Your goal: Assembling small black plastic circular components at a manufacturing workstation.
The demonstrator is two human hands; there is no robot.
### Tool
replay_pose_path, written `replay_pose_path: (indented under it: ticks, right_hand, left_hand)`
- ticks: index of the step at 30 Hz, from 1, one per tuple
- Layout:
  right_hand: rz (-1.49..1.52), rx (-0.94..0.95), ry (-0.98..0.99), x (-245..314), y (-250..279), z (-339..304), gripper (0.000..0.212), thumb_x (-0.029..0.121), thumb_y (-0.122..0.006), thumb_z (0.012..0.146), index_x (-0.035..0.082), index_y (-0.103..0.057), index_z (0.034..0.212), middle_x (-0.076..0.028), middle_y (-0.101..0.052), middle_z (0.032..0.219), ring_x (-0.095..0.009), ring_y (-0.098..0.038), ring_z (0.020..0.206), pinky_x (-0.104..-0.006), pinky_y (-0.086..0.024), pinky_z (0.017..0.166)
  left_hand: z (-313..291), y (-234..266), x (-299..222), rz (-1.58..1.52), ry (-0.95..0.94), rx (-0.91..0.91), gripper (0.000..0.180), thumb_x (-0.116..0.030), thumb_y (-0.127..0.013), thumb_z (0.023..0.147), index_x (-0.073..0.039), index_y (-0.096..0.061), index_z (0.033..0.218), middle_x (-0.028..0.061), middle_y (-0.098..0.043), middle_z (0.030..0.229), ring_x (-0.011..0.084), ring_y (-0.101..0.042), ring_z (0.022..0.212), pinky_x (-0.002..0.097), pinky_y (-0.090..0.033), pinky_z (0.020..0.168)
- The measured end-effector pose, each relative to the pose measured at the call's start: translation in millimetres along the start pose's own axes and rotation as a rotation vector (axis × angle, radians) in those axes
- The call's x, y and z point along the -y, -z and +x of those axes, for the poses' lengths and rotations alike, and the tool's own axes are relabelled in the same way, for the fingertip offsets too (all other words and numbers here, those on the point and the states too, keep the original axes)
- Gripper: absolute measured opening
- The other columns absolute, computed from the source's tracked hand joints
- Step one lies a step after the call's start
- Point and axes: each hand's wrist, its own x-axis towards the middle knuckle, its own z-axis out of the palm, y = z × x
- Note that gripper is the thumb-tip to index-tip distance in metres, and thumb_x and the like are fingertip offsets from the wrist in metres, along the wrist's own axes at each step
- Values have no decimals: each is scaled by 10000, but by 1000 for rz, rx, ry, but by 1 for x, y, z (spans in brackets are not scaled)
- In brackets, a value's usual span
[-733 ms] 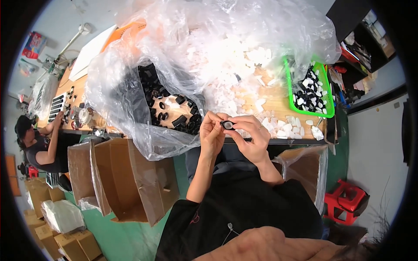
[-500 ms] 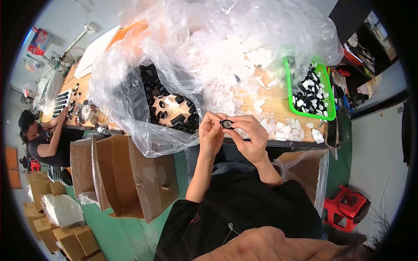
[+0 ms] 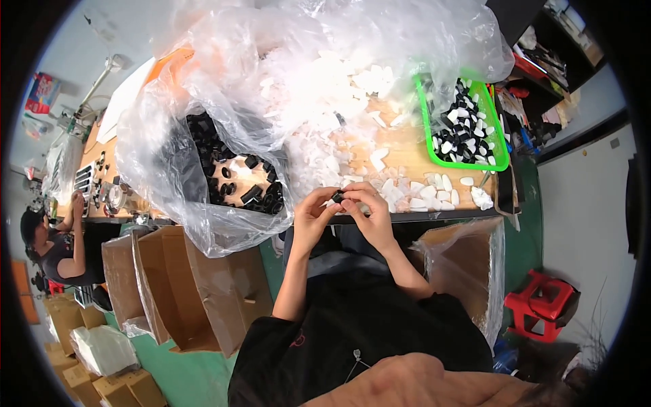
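Just above the front edge of the table, my left hand (image 3: 310,217) and my right hand (image 3: 371,216) pinch a small black plastic part (image 3: 338,196) between their fingertips. The fingers cover much of it. To the left of my hands, a large clear plastic bag (image 3: 163,166) lies open, with many loose black plastic parts (image 3: 203,139) inside its mouth. Small white oval pieces (image 3: 428,192) are scattered on the table just to the right of my right hand. Farther right, a green basket (image 3: 503,152) holds black and white pieces mixed together.
More clear plastic sheeting (image 3: 298,27) and pale pieces cover the back of the wooden table (image 3: 352,156). Open cardboard boxes (image 3: 173,285) stand below at the left. A red stool (image 3: 539,305) is at the right. Another person (image 3: 57,247) works at the far left.
The black part has been turned: its oval ring with a pale middle faced up before, and now a dark side shows. The whole view has shifted slightly.
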Motion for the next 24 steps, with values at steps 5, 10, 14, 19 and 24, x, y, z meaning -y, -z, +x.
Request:
replay_pose_path:
  ticks: [5, 10, 14, 19, 24]
  right_hand:
    - [32, 91, -45, -21, 8, 2, 131, 69, -613, 962, -13, -657, 1054, -80, -623, 1047, -179, -626, 943, -279, -504, 832]
    - [-484, 100, -46, -63, 29, 83, 172, 49, -639, 898, 31, -671, 1066, -101, -669, 903, -212, -637, 849, -304, -508, 731]
    - [-885, 175, 490, -102, 40, 129, 243, 7, -619, 778, 51, -662, 1014, -128, -656, 859, -303, -621, 894, -372, -517, 732]
    - [-1019, 325, 484, -101, 41, 133, 249, 27, -639, 764, 48, -667, 1011, -127, -663, 879, -312, -621, 918, -391, -524, 776]
    - [63, -120, -31, -54, 22, 95, 139, 10, -719, 849, -5, -676, 980, -105, -725, 948, -167, -691, 867, -291, -540, 784]
  left_hand:
    - [-3, 13, 13, -11, 13, -22, 322, 52, -643, 909, 50, -602, 1228, 97, -642, 1105, 172, -638, 985, 295, -544, 839]
    - [19, 22, 5, -12, -25, -47, 319, 63, -624, 913, 56, -585, 1230, 100, -640, 1104, 172, -628, 988, 317, -526, 873]
    - [39, 21, 9, -94, -49, -8, 326, 64, -625, 911, 44, -569, 1231, 102, -639, 1103, 169, -626, 1000, 329, -533, 880]
    - [52, 19, 14, -108, -58, -35, 331, 82, -640, 894, 34, -575, 1215, 92, -643, 1098, 152, -619, 1003, 312, -532, 875]
    - [57, 23, 20, -2, -115, -92, 338, 79, -672, 869, 12, -596, 1192, 64, -651, 1076, 132, -612, 1019, 262, -493, 847]
